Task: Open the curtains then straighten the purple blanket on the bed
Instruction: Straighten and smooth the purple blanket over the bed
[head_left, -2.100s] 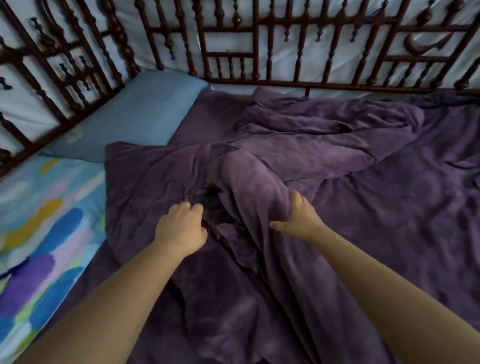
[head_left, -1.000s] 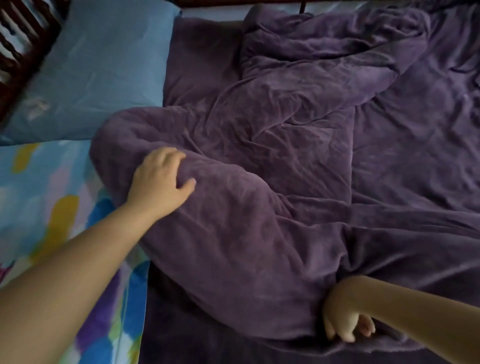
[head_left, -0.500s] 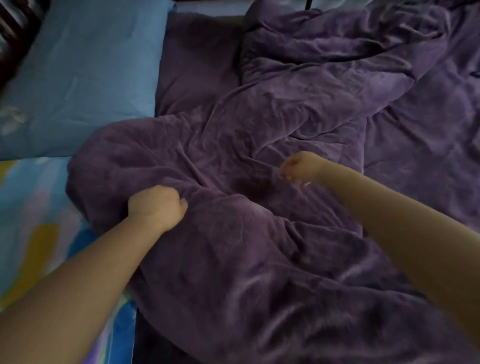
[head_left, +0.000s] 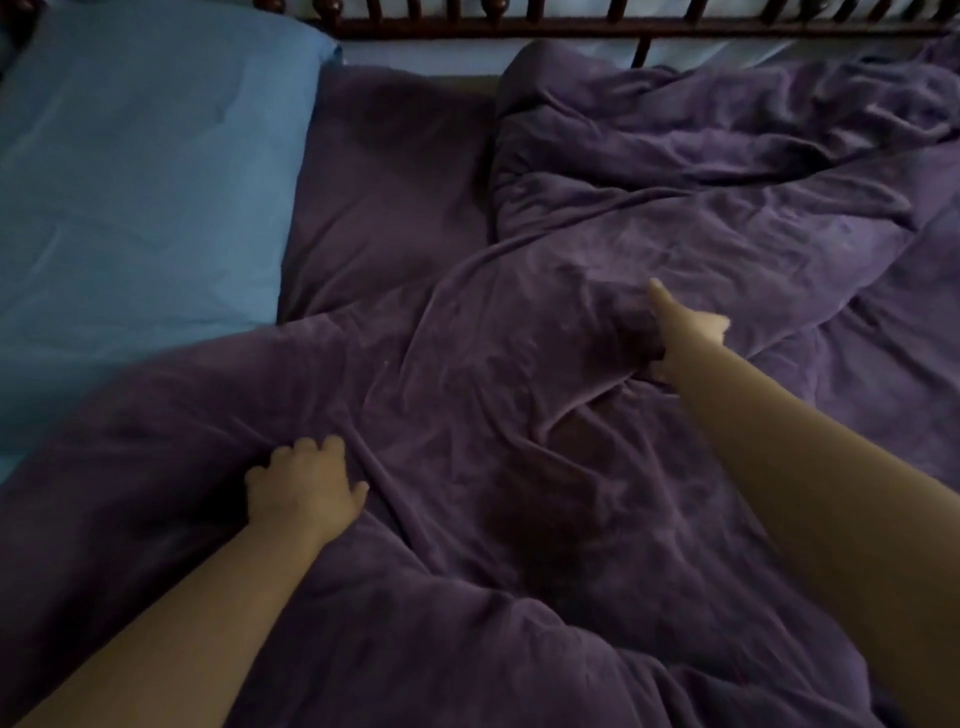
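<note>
The purple blanket (head_left: 483, 374) lies crumpled across the bed, bunched into thick folds at the upper right and spread in creases toward me. My left hand (head_left: 304, 483) sits at the lower left with its fingers curled into a ridge of the blanket. Farther up and to the right, my right hand (head_left: 683, 332) grips a raised fold, thumb pointing away from me; it is slightly blurred. No curtains are in view.
A light blue pillow (head_left: 145, 182) fills the upper left, next to the blanket's edge. A dark wooden spindle rail (head_left: 571, 23) runs along the top, with pale fabric behind it. A flat purple sheet (head_left: 389, 182) shows between pillow and folds.
My right hand has reached farther up the bed and taken hold of a fold. My left hand has stayed gripping the blanket near the pillow. The view has tilted up, showing the rail again.
</note>
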